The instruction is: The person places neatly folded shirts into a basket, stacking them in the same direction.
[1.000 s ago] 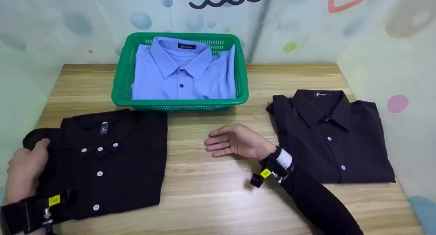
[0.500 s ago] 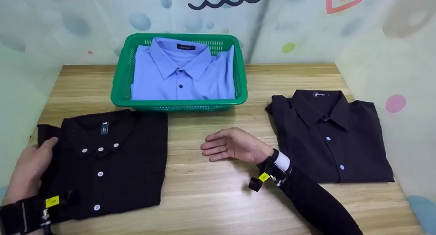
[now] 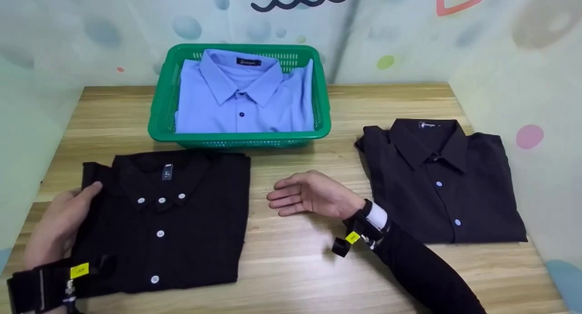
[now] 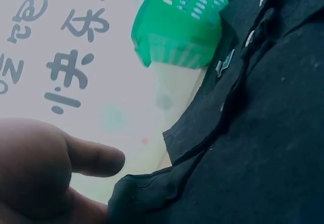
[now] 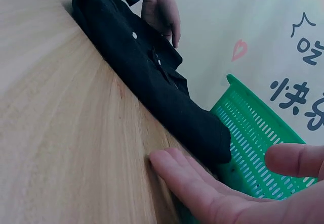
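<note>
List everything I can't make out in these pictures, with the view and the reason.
- Left hand, fingertips: left wrist view, hidden behind the edge of the black button-down-collar shirt.
- Light blue shirt, lower part: head view, hidden by the front rim of the green basket.
- Its neck label: head view, lettering too small and blurred.
- Wall writing: right wrist view, cut off by the right edge.

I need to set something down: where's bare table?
Bare table shows at the front, between the left black shirt and the right sleeve; behind the right black shirt, beside the green basket; and left of the basket. It's tight between left shirt and basket, and around the right grip between the shirts.
</note>
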Action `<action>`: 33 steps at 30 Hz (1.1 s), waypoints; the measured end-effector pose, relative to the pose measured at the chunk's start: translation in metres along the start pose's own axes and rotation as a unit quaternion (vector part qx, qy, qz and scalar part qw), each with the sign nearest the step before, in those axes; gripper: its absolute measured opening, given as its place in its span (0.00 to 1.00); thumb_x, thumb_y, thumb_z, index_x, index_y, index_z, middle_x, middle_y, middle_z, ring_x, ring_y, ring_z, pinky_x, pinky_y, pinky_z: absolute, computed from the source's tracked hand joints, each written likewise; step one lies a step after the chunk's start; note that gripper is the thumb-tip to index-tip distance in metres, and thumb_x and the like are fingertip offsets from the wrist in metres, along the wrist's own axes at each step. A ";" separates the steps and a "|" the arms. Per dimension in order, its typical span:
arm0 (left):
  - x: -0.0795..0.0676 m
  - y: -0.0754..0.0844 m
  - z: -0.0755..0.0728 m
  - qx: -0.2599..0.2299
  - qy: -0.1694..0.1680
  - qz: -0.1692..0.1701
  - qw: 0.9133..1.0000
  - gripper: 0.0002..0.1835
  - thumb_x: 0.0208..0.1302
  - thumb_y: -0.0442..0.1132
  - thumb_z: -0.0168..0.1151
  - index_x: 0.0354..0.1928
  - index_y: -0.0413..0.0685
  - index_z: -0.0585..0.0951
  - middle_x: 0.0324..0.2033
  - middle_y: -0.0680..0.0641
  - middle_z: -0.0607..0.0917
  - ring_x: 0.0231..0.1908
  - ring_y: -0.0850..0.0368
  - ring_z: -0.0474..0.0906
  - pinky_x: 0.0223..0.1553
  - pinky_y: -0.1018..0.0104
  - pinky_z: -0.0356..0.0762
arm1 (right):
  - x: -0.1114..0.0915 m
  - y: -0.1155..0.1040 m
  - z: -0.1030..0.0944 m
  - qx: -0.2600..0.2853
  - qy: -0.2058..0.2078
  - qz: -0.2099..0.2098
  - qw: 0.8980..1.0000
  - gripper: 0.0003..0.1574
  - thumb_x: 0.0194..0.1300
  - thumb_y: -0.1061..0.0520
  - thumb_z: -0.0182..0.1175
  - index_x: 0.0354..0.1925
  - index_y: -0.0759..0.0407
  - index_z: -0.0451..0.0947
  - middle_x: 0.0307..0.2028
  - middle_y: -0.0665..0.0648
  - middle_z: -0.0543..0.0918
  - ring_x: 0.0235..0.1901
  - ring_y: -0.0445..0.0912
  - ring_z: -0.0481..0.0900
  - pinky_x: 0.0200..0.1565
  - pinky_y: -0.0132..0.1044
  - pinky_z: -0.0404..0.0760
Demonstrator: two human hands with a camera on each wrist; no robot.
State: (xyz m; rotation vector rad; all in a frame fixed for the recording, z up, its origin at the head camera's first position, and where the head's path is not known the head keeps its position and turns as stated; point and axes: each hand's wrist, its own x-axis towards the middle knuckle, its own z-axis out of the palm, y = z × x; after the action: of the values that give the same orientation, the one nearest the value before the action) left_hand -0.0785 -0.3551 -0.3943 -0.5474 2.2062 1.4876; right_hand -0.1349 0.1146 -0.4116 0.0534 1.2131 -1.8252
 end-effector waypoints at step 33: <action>0.001 0.020 0.068 -0.110 -0.070 0.090 0.987 0.17 0.78 0.44 0.49 0.46 0.31 0.72 0.29 0.45 0.85 0.28 0.53 0.84 0.29 0.60 0.84 | -0.009 -0.002 0.012 0.018 0.053 -0.018 0.998 0.09 0.70 0.62 0.53 0.44 0.68 0.75 0.50 0.67 0.78 0.50 0.58 0.76 0.59 0.52 0.71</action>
State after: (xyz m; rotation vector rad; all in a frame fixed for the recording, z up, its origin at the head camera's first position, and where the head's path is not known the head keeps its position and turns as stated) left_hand -0.0821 -0.2844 -0.4026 -0.3061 2.0413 1.8190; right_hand -0.1261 0.1116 -0.4004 0.1511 1.2612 -1.8962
